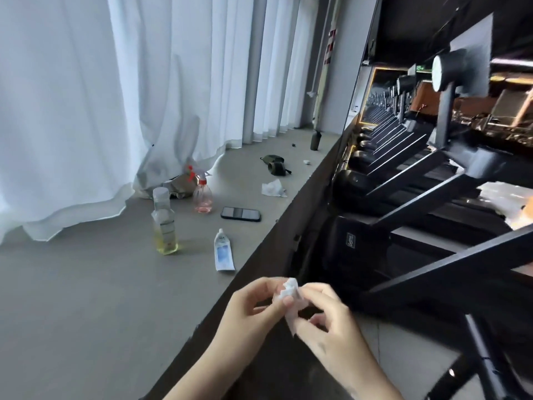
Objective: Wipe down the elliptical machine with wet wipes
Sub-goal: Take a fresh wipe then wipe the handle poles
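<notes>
Both my hands meet low in the middle of the head view, over the dark edge of the ledge. My left hand (253, 308) and my right hand (331, 327) pinch one small crumpled white wet wipe (290, 298) between their fingertips. The black elliptical machine (450, 272) stands to the right, its slanted frame bars running up to the right and a black upright bar at the bottom right. Another white wipe (501, 197) lies on a machine at the far right edge.
On the grey ledge (86, 298) to the left stand a bottle of yellow liquid (165, 223), a pink spray bottle (202, 194), a white tube (223, 251), a phone (240, 213) and a used tissue (272, 189). White curtains hang behind. A row of black machines recedes at right.
</notes>
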